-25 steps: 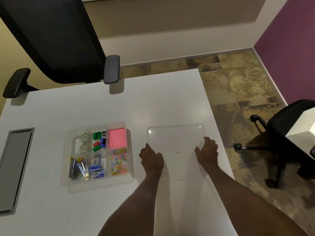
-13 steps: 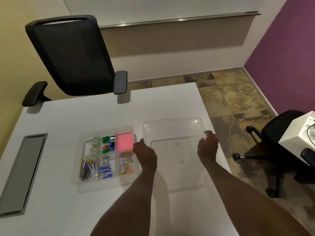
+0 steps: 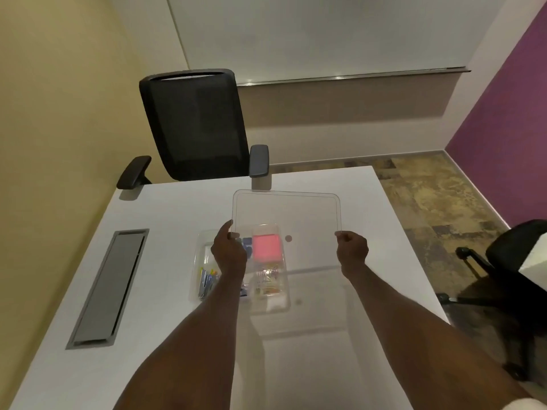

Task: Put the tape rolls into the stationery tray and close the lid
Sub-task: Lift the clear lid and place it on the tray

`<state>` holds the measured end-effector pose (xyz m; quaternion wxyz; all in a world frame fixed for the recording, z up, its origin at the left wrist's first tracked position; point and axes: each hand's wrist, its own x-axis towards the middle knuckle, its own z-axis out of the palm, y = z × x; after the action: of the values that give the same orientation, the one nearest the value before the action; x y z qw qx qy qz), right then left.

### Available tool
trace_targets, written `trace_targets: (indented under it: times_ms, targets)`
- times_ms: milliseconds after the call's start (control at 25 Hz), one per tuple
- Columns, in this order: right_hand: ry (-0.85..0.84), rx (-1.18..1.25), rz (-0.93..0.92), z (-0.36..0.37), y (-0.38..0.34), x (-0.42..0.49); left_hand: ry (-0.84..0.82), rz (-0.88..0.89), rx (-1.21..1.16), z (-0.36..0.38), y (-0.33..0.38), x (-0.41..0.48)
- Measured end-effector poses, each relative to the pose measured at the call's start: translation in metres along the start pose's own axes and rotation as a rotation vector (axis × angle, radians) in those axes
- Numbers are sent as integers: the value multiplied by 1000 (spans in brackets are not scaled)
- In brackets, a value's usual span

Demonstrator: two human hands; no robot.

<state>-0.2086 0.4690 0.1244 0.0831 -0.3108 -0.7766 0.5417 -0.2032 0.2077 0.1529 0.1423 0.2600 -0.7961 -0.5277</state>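
A clear plastic lid (image 3: pixel 296 211) is held in the air above the white table, tilted up at its far edge. My left hand (image 3: pixel 228 252) grips its left edge and my right hand (image 3: pixel 352 250) grips its right edge. Below and to the left lies the clear stationery tray (image 3: pixel 197 279), with compartments of pink sticky notes (image 3: pixel 265 247), coloured paper clips (image 3: pixel 268 278) and staplers (image 3: pixel 205 284). The lid overlaps the tray's right part. My left hand and arm hide the tape rolls' compartment.
A grey cable hatch (image 3: pixel 108 287) is set into the table (image 3: pixel 165 211) at the left. A black office chair (image 3: pixel 195 125) stands at the table's far edge. A second black chair (image 3: pixel 509 261) stands on the carpet to the right.
Both hands have lifted the lid off the table and carried it left, over the tray's right side. The camera has tilted upward.
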Motion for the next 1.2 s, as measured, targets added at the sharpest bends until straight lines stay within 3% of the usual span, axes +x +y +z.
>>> trace_targets:
  times_ms: [280,400,680,800,920,1000,1200]
  targets:
    - [-73,92,-141,51,-44,-62,51,105,72,-102,-16,52]
    - [-148,178,-140,71,-54,-79,62,89,-36,-130,-25,64]
    - [-388,257,-162,80,-54,-91,-163,-242,-492,-170,-57,92]
    - [-399,311,-79,73,-48,-86,-222,-398,-598,-183,-67,97]
    - [-419,372,34,69,-41,-83,-296,-393,-509,-183,-83,97]
    - [-434,337,50,70,-36,-82,-310,-331,-422,-177,-92,94]
    - [-374,195,109,80,-22,-79,-296,-380,-377,-157,-101,91]
